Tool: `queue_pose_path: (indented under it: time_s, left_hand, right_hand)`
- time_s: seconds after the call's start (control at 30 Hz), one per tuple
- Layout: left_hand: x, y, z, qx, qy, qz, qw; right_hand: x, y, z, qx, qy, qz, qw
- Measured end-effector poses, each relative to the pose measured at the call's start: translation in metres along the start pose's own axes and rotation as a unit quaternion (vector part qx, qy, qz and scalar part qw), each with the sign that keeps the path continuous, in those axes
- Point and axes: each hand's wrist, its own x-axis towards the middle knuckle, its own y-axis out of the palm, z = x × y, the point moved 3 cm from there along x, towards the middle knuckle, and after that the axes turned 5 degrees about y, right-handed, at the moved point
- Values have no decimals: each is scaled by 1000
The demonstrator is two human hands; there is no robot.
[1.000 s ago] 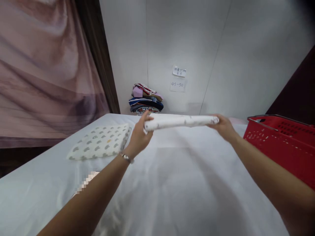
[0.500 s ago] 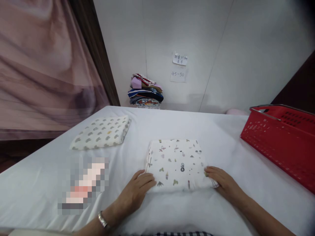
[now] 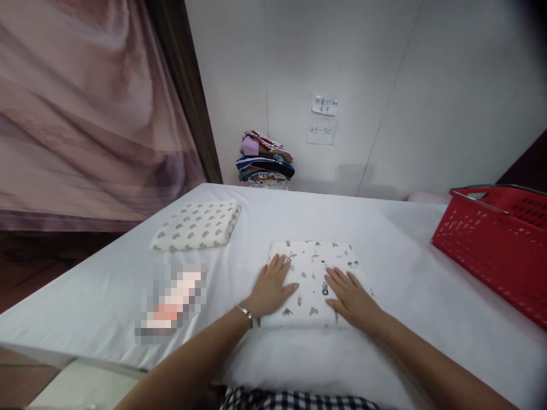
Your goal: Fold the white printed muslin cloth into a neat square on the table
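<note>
A folded white cloth with small plant-like and other prints lies flat on the white-covered table in front of me. On its left part rests my left hand, palm down with the fingers spread; a silver bracelet circles that wrist. My right hand lies flat over the cloth's right part, fingers also spread. Both palms cover some of the print. Farther left is a second folded cloth, white with grey mouse-head shapes, which neither hand touches.
A red plastic basket with a metal handle stands at the table's right. Beyond the far edge rises a stack of folded fabrics. A pixelated object lies left of my left arm. Two paper notes hang on the wall.
My hands have moved from the cloth's near corners up onto its top and now lie flat with fingers spread. The view has shifted slightly, so the surroundings appear farther right.
</note>
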Motion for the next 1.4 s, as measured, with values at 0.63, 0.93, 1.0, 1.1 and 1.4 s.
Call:
queue_pose_path:
  time_s: [0.63, 0.93, 1.0, 1.1, 1.4]
  left_hand:
    - [73, -9, 63, -81, -276, -56, 956]
    - [95, -14, 72, -125, -295, 11, 947]
    - [97, -16, 71, -139, -287, 6, 948]
    - [99, -17, 71, -165, -280, -8, 946]
    - [92, -15, 69, -374, -288, 3, 882]
  right_hand:
    - [57, -10, -104, 174, 330, -106, 922]
    - [67, -24, -123, 459, 406, -104, 784]
    - [69, -26, -126, 482, 394, -92, 777]
    - [75, -26, -128, 516, 373, -71, 768]
    - [84, -37, -121, 544, 292, -130, 775]
